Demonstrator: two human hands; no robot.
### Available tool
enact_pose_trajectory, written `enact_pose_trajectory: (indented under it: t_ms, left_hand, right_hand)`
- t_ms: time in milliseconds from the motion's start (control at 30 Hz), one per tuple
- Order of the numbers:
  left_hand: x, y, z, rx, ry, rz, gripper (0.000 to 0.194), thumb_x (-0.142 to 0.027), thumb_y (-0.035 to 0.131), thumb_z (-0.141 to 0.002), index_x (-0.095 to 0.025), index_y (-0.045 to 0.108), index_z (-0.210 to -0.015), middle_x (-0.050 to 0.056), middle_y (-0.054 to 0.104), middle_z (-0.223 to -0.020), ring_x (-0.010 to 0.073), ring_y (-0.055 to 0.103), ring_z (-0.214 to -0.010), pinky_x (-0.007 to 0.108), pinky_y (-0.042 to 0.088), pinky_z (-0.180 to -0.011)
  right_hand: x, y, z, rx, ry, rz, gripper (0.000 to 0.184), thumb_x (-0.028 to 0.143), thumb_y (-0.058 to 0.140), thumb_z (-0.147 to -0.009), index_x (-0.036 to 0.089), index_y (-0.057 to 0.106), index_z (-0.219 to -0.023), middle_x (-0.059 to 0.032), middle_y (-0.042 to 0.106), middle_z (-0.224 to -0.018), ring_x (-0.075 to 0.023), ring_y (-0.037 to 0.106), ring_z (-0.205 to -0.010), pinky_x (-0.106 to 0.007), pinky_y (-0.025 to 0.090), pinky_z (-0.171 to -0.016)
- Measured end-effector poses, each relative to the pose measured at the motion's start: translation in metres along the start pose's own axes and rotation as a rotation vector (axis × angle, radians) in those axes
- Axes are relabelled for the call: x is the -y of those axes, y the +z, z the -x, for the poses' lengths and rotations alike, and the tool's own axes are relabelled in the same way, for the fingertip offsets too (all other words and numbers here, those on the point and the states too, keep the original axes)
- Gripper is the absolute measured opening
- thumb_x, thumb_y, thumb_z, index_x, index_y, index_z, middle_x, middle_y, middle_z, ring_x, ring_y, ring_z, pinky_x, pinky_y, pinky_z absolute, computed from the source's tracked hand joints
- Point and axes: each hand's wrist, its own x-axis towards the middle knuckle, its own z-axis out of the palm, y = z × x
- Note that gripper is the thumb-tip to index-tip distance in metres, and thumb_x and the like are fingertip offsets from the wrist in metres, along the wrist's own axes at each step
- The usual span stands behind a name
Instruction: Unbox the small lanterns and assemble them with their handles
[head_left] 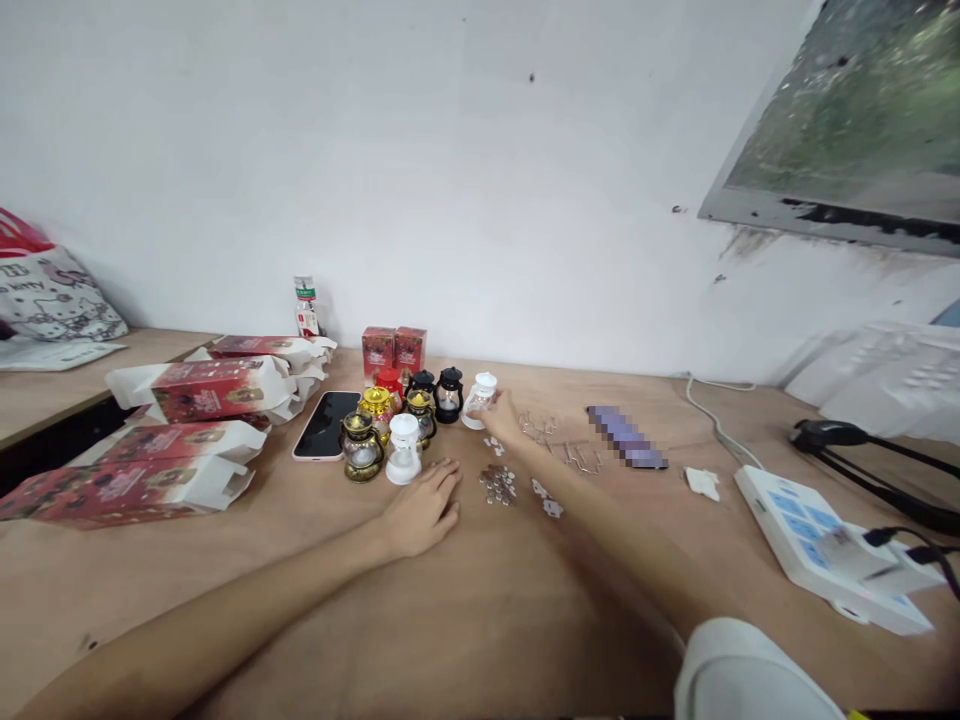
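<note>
While left hand (424, 508) rests, fingers uncurled, right hand (507, 418) apparently grips far white lantern (481, 386); shifting it calls for clearing adjacent black lantern (450, 396).

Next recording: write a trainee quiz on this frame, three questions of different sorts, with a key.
1. Which hand touches the rear white lantern, beside the black lanterns?
A) left
B) right
C) neither
2. True or false: the left hand is raised well above the tabletop.
3. How many white lanterns stand there?

Key:
1. B, the right hand.
2. False; it rests there.
3. Two; the front white lantern is nearest the left hand.
</note>
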Motion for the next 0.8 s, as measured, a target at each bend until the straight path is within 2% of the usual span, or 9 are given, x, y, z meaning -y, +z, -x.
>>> enact_pose_trajectory:
  t_ms: [167,300,367,433,500,600,700,800]
  left_hand:
    - [0.001,0.002,0.0,-0.007,0.002,-0.003,0.044,-0.022,0.038,-0.087,-0.003,0.045,-0.126,0.021,0.045,-0.138,0.0276,0.039,-0.131,0.044,0.033,-0.11]
    - [0.003,0.004,0.0,-0.032,0.019,0.022,0.043,-0.021,0.038,-0.087,-0.005,0.046,-0.126,0.02,0.046,-0.137,0.0276,0.04,-0.131,0.045,0.034,-0.109]
    - [0.004,0.005,0.0,-0.04,0.02,0.042,0.042,-0.021,0.039,-0.086,-0.005,0.047,-0.124,0.021,0.046,-0.136,0.0285,0.04,-0.131,0.047,0.033,-0.109]
    - [0.004,0.006,0.0,-0.064,0.033,0.073,0.04,-0.019,0.04,-0.085,-0.007,0.048,-0.123,0.02,0.048,-0.135,0.0285,0.041,-0.13,0.048,0.035,-0.108]
    - [0.004,0.006,0.0,-0.076,0.062,0.112,0.037,-0.017,0.04,-0.084,-0.011,0.049,-0.12,0.018,0.053,-0.13,0.027,0.047,-0.125,0.045,0.039,-0.105]
    - [0.003,0.008,0.001,-0.049,0.055,0.117,0.031,-0.017,0.039,-0.084,-0.013,0.055,-0.11,0.014,0.062,-0.116,0.0263,0.058,-0.109,0.043,0.046,-0.096]
    - [0.004,0.01,0.003,-0.024,0.015,0.085,0.03,-0.02,0.038,-0.086,-0.014,0.059,-0.105,0.013,0.065,-0.11,0.0275,0.062,-0.099,0.044,0.049,-0.089]
    - [0.005,0.012,0.005,-0.025,0.02,0.075,0.033,-0.023,0.038,-0.086,-0.015,0.059,-0.11,0.011,0.064,-0.114,0.0285,0.061,-0.101,0.043,0.05,-0.087]
  right_hand:
    - [0.004,0.006,-0.011,-0.048,0.015,0.012,0.047,0.024,0.068,-0.056,0.017,0.046,-0.097,-0.0078,0.063,-0.091,-0.0253,0.062,-0.086,-0.038,0.049,-0.074]
    - [0.015,0.001,0.01,-0.137,-0.01,0.046,0.05,0.018,0.063,-0.057,0.015,0.045,-0.103,-0.0173,0.055,-0.108,-0.0322,0.053,-0.108,-0.047,0.043,-0.088]
    - [0.027,-0.003,0.03,-0.194,-0.125,0.034,0.05,0.018,0.059,-0.063,0.015,0.043,-0.111,-0.0189,0.049,-0.118,-0.0311,0.045,-0.117,-0.048,0.037,-0.096]
    - [0.045,-0.006,0.053,-0.2,-0.373,-0.029,0.043,0.02,0.052,-0.074,0.017,0.041,-0.115,-0.0158,0.049,-0.119,-0.0263,0.046,-0.113,-0.044,0.039,-0.095]
    - [0.067,-0.006,0.073,-0.069,-0.579,-0.057,0.035,0.024,0.049,-0.081,0.019,0.043,-0.116,-0.0116,0.052,-0.115,-0.0223,0.051,-0.104,-0.039,0.042,-0.091]
    - [0.096,-0.002,0.094,0.16,-0.764,0.032,0.04,0.033,0.054,-0.084,0.021,0.045,-0.121,-0.009,0.054,-0.117,-0.0223,0.05,-0.108,-0.039,0.04,-0.095]
    - [0.107,0.005,0.105,0.29,-0.828,0.178,0.044,0.038,0.061,-0.081,0.021,0.049,-0.12,-0.0091,0.055,-0.12,-0.0248,0.048,-0.112,-0.042,0.039,-0.097]
    - [0.1,0.007,0.113,0.315,-0.852,0.229,0.031,0.029,0.059,-0.083,0.02,0.054,-0.112,-0.0106,0.051,-0.124,-0.0242,0.05,-0.112,-0.039,0.043,-0.095]
